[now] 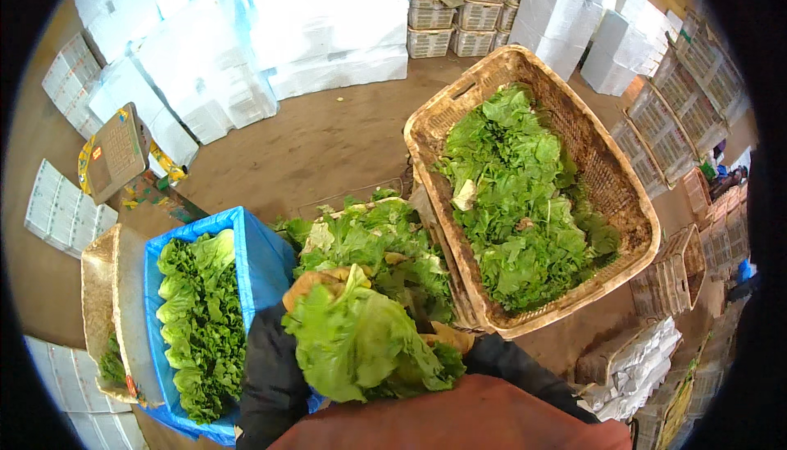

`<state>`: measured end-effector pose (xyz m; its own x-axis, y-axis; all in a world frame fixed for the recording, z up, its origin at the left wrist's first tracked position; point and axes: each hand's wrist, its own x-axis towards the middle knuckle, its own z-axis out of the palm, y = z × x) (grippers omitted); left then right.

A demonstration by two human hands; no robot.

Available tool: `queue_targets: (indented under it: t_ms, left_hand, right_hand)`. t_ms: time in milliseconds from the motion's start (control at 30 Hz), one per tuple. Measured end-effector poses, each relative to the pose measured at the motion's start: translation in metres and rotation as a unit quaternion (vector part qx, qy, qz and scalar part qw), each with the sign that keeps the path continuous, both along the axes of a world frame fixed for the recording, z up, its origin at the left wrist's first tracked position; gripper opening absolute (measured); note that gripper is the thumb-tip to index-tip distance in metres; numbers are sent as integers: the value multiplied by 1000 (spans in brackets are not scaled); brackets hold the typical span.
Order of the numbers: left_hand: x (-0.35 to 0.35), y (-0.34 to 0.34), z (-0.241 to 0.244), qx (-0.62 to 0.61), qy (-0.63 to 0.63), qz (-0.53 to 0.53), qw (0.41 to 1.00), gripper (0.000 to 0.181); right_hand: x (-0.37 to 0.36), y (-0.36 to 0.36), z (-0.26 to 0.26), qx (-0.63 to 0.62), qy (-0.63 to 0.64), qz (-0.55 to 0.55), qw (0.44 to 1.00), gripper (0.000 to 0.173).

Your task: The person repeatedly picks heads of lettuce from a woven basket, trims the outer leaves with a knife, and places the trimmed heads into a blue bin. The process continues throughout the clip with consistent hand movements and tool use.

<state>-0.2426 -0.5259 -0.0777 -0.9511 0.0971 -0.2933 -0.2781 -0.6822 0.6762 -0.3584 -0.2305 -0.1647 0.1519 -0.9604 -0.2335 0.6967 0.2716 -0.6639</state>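
Observation:
A leafy green lettuce head (363, 339) is held close in front of my body. My left hand (312, 285), in a tan glove, grips it at its upper left by the stem end. Leaves cover much of my right hand (454, 335), also gloved, which supports the lettuce at its right side. Just beyond my hands lies a heap of loose lettuce leaves (375, 235). To the left, a crate lined with blue plastic (264, 253) holds lettuce heads (200, 327) packed in rows. On the right, a tilted, dirty plastic basket (615, 161) contains more loose leaves (522, 204).
A weighing scale's display (117, 153) stands on a post at the left. Beside the blue-lined crate is a white foam box (132, 308). White foam boxes (332, 26) and stacked plastic baskets (476, 10) line the back. More baskets (676, 106) and white sheeting (636, 370) are at right.

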Motion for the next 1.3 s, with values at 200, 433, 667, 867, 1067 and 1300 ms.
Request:
queue_targets:
  t_ms: [200,433,667,867,1067,1300]
  left_hand:
    - [22,-76,-110,-782,-149,41,603,44]
    - [26,43,-21,-294,-14,69,953,72]
    - [94,10,-71,290,-54,46,954,68]
    - [112,32,-78,319,16,52,946,85]
    - [166,17,-77,228,-32,127,965,69]
    - [247,-123,-22,-403,11,435,805,74]
  right_hand:
    - [15,-17,40,17,271,-92,958,38]
    - [12,-63,75,114,509,-198,830,21]
    - [-42,-93,100,-59,792,-122,595,30]
    - [14,-159,84,-252,715,-34,652,31]
    - [27,-185,48,252,172,-178,936,48]
    - [50,-133,-23,258,19,-10,966,62]
